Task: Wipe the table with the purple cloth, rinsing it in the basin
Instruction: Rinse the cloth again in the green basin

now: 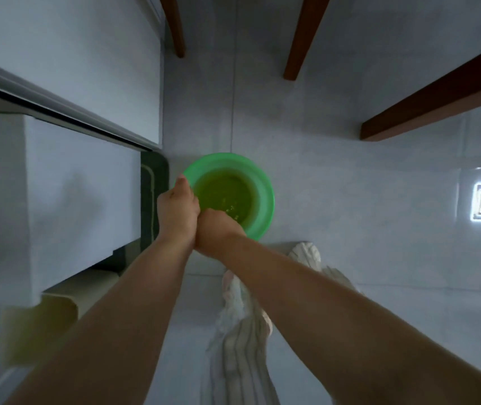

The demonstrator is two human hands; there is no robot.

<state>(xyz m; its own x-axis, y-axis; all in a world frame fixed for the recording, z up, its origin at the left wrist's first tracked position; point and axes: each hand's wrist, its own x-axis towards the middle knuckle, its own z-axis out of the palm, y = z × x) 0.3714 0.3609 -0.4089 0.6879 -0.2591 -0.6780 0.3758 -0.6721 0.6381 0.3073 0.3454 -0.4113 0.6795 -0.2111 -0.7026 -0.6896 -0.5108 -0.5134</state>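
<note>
The round green plastic basin (262, 182) is sitting on the pale tiled floor (350, 200), holding water, just beneath and beyond the fingers. The left hand (178, 210) and right hand (216, 233) are pressing against each other over its near rim. Their fingers are curling under, out of sight, so whether they are pinching the purple cloth cannot be told. A white sneaker (306, 252) is standing just behind the right hand's fingers.

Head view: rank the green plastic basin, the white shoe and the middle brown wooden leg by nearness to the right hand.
1. Green plastic basin, just under the right hand.
2. White shoe, on the floor to its right.
3. Middle brown wooden leg, far ahead at top.
</note>
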